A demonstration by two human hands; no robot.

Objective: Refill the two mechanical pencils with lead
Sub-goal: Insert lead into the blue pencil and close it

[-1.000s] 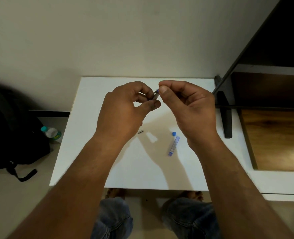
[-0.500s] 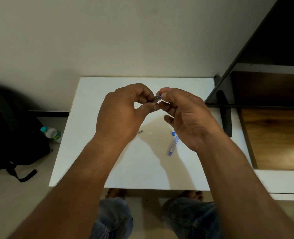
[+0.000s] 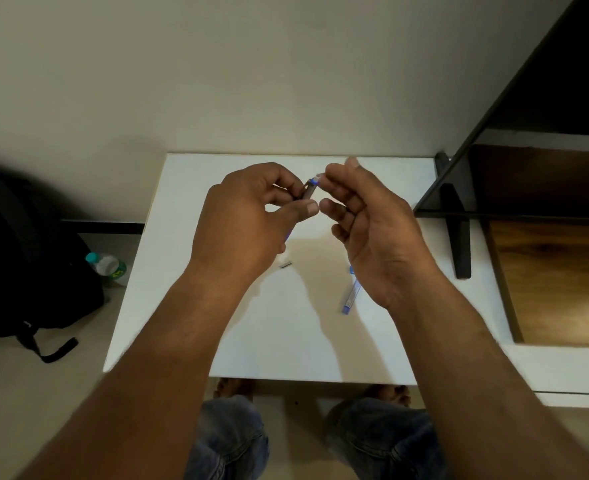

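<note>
My left hand (image 3: 248, 220) grips a dark mechanical pencil (image 3: 308, 191) between thumb and fingers, tilted, above the white table (image 3: 189, 306). My right hand (image 3: 372, 233), palm turned towards me, pinches the pencil's blue top end with its fingertips; what sits between those fingertips is blurred. A blue bit shows under my left hand, seemingly the pencil's lower end. A blue lead tube (image 3: 349, 296) lies on the table under my right wrist, with its small blue cap (image 3: 351, 270) just beyond it. A short grey piece (image 3: 286, 265) lies near my left wrist. No second pencil shows.
A black backpack (image 3: 26, 271) and a water bottle (image 3: 106, 265) stand on the floor to the left. At the right, a black stand (image 3: 459, 237) rests on the table beside a dark shelf unit with a wooden panel (image 3: 563, 278). My knees show below the table's front edge.
My right hand has rolled from knuckles-up to palm-up, its fingertips staying at the pencil's top end. My left hand has held the pencil almost still.
</note>
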